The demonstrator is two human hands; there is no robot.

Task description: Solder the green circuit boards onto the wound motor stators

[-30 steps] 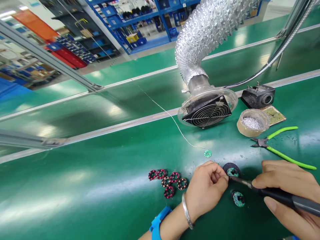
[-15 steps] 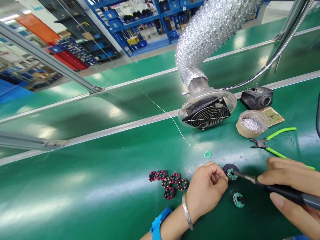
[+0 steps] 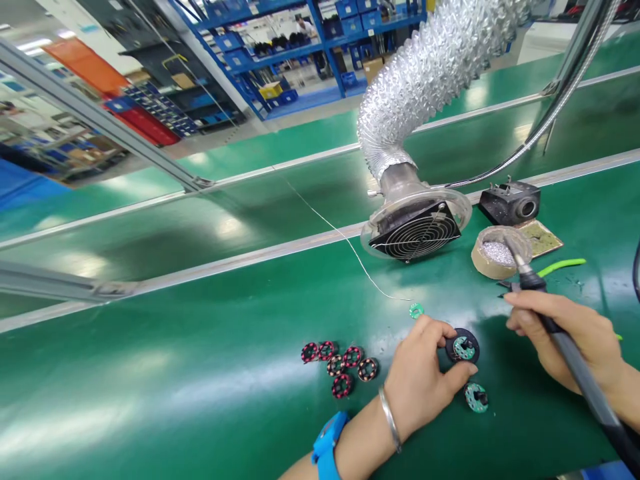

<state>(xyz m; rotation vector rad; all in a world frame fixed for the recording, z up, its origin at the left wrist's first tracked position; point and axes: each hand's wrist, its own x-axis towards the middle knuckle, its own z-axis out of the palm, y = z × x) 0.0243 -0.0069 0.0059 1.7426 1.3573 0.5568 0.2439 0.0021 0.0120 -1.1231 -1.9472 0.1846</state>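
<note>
My left hand (image 3: 425, 370) grips a round black part by its rim, thumb below and fingers above; a green circuit board (image 3: 464, 347) sits in the middle of that part. In my right hand (image 3: 575, 333) is a soldering iron (image 3: 565, 347), its tip over the tan pot (image 3: 493, 265) of silvery bits. Just below the held part lies a second round green board (image 3: 477, 397) with a black centre. A small bare green ring board (image 3: 416, 311) rests above my left hand, near the end of a thin solder wire (image 3: 361, 265).
Several small ring coils (image 3: 342, 385) with red or copper windings lie left of my left hand. A fume extractor (image 3: 417, 233) hangs at the back on a silver duct (image 3: 430, 80). The iron stand (image 3: 510, 201), a sponge tray (image 3: 540, 238) and green-handled cutters (image 3: 563, 265) are at the right.
My right hand has lifted the soldering iron off the board and swung its tip up to the pot. My left hand has shifted from beside the black part to gripping its rim.
</note>
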